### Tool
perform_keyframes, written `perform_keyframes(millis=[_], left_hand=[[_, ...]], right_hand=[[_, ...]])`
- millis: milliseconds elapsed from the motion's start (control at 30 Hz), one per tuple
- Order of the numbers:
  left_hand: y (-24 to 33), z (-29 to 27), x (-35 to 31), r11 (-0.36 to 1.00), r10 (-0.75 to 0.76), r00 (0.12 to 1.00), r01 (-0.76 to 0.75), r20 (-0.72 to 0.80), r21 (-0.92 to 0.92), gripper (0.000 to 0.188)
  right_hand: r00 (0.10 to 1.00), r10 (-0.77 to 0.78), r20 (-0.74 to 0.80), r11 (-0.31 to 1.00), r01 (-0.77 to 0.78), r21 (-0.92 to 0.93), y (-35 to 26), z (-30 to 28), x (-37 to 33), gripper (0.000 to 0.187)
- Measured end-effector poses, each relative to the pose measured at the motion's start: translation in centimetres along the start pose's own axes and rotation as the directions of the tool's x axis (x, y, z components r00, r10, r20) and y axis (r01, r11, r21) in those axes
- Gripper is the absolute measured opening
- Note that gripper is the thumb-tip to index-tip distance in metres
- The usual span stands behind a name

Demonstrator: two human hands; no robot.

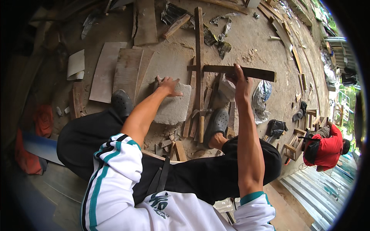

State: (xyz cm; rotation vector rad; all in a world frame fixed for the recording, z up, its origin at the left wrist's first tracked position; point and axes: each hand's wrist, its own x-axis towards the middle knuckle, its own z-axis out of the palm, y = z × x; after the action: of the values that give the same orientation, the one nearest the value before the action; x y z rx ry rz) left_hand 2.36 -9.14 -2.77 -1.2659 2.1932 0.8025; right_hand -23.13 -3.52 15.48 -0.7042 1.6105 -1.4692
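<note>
My left hand rests with spread fingers on top of a rough grey concrete block on the ground between my feet. In my right hand is a short dark wooden strip, gripped near its middle and held roughly level. The strip's left end appears next to a long upright-lying wooden batten; whether they touch I cannot tell. Below, near my right shoe, lies a hammer with a wooden handle. Loose wooden strips lie beside the block.
Flat boards lie at the left, near my left shoe. A clear plastic bag and a black plastic bag lie at the right. Farther right, a person in a red shirt bends beside a wooden frame.
</note>
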Motion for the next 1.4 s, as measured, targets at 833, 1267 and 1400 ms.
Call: perform_keyframes(millis=[833, 1267, 1400], left_hand=[[-2.8, 4.9, -4.7, 0.826, -0.334, 0.941, 0.265, -0.054, -0.498, 0.087], [0.4, -1.7, 4.8, 0.311, -0.270, 0.923, -0.187, -0.275, -0.932, 0.070], [-1.1, -1.0, 5.2, 0.462, -0.270, 0.877, -0.243, -0.396, -0.853, 0.059]], right_hand=[[0.913, -0.351, 0.208, 0.802, 0.407, -0.436, 9.7, 6.6, -6.4, 0.031], [0.901, -0.366, 0.232, 0.813, 0.431, -0.391, 9.5, 6.9, -6.7, 0.032], [0.917, -0.265, 0.300, 0.843, 0.371, -0.390, 9.6, 7.2, -7.1, 0.036]])
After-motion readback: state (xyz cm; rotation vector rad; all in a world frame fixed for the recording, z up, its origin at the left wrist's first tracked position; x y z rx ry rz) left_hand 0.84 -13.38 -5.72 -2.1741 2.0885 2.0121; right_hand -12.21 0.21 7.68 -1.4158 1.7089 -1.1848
